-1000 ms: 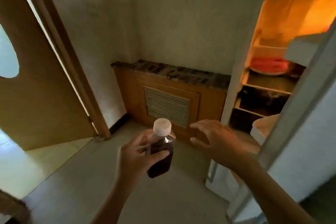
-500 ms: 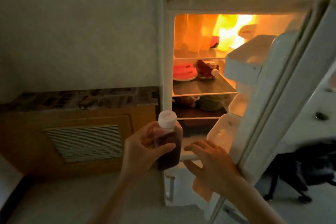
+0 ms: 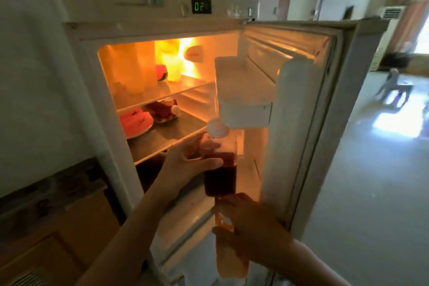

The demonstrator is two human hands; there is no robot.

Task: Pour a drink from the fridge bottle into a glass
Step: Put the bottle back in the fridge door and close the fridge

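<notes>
My left hand (image 3: pixel 185 165) is shut around a small clear bottle (image 3: pixel 220 176) of dark red drink with a white cap, held upright in front of the open fridge (image 3: pixel 92 76). Just below the bottle, my right hand (image 3: pixel 250 227) curls its fingers over an orange-lit edge of the lower shelf on the fridge door (image 3: pixel 301 123). A second, similar bottle (image 3: pixel 163 109) lies on its side on the middle fridge shelf. No glass is in view.
A plate of watermelon slices (image 3: pixel 135 122) sits on the same shelf as the lying bottle. A wooden cabinet with a dark stone top (image 3: pixel 58 227) stands left of the fridge. Beyond the wide-open door, bare floor leads to a chair (image 3: pixel 394 86).
My view has swung right and up from the cabinet to the fridge. The bottle stays in my left hand, now raised before the shelves. My right hand has closed on the door's lower shelf edge.
</notes>
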